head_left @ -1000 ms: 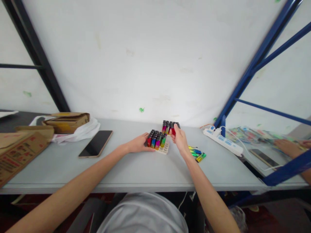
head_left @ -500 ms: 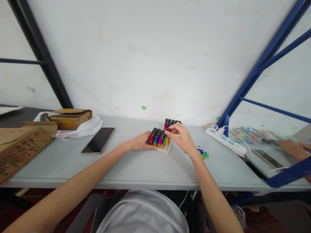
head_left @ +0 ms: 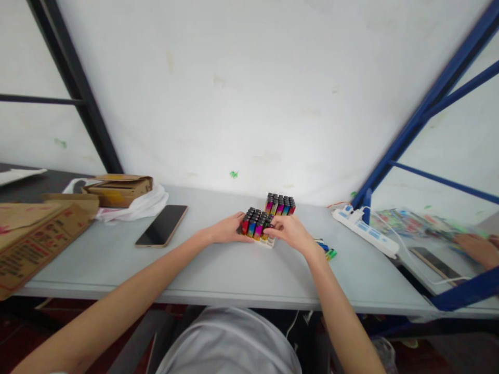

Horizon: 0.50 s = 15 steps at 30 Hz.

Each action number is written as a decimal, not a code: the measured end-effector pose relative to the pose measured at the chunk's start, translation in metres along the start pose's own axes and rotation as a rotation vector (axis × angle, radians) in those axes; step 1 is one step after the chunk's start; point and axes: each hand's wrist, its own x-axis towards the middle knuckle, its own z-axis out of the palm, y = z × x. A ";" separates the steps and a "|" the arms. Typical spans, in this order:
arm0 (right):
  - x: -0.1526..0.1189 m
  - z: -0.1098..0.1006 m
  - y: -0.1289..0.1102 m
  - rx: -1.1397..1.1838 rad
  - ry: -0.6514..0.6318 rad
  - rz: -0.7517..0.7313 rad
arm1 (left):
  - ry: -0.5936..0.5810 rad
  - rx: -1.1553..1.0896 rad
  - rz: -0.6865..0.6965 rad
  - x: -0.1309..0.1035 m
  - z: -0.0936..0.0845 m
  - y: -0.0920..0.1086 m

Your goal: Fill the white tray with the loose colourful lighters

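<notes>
A white tray (head_left: 268, 242) full of several upright colourful lighters (head_left: 255, 223) stands mid-table. My left hand (head_left: 226, 230) rests against the tray's left side and steadies it. On the tray's right, my right hand (head_left: 290, 232) has its fingertips pinched on a lighter in the near right corner. A second block of upright lighters (head_left: 279, 204) stands just behind, close to the wall. Several loose lighters (head_left: 326, 250) lie flat on the table to the right of my right wrist.
A phone (head_left: 162, 225) lies face up at left, near cardboard boxes (head_left: 33, 234) and a white bag (head_left: 137, 205). A white power strip (head_left: 365, 231) with cables sits at right by a blue frame (head_left: 421, 109). Another person's hand (head_left: 477, 248) works at far right.
My right hand came down from the rear block of lighters to the near tray's right corner. My left hand stayed on the tray. The camera shifted slightly.
</notes>
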 end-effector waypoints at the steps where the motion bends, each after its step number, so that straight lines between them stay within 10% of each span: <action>1: 0.001 0.000 0.000 -0.049 0.004 0.026 | -0.006 0.000 -0.004 0.000 0.000 0.000; 7: -0.019 -0.036 0.020 0.141 -0.098 0.002 | -0.011 0.003 -0.026 0.001 -0.001 0.001; 15: -0.067 -0.097 0.119 0.059 0.018 0.239 | -0.025 0.032 -0.021 0.002 -0.001 -0.002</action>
